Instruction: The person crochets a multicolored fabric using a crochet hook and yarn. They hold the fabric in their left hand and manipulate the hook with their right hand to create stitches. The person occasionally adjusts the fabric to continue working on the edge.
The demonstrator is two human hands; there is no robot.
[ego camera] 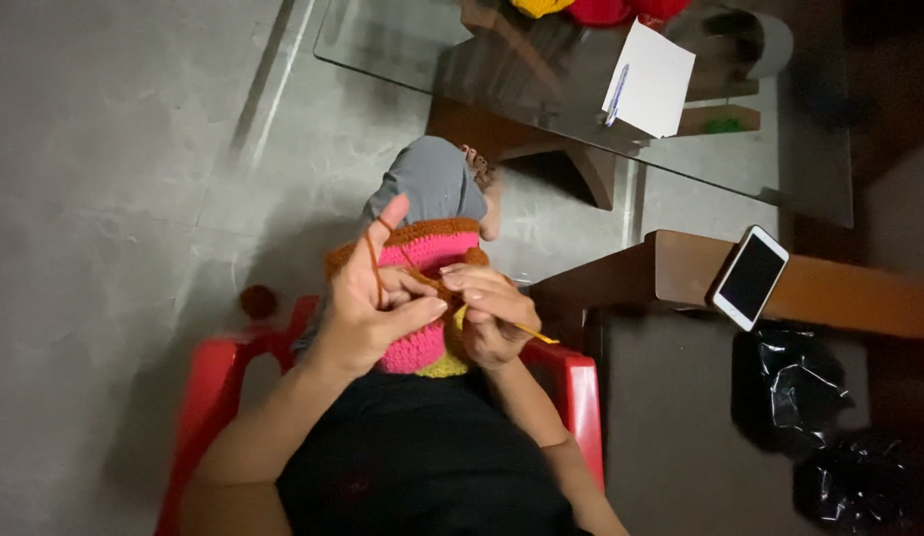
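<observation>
A striped piece of crochet [427, 298], brown, pink and yellow, is held over the lap between both hands. It is gripped by the left hand [367, 303], whose index finger is raised with brown yarn [374, 260] looped over it while the thumb is pressed across the fabric. A yellow crochet hook [526, 330] is pinched by the curled fingers of the right hand [490, 313]. A brown yarn ball [257, 301] is seen on the floor beside the red chair [215, 382]. A phone [748, 277] is laid on a wooden ledge [839, 293], and paper [652, 79] with a pen [616, 95] on a glass table [402, 40].
</observation>
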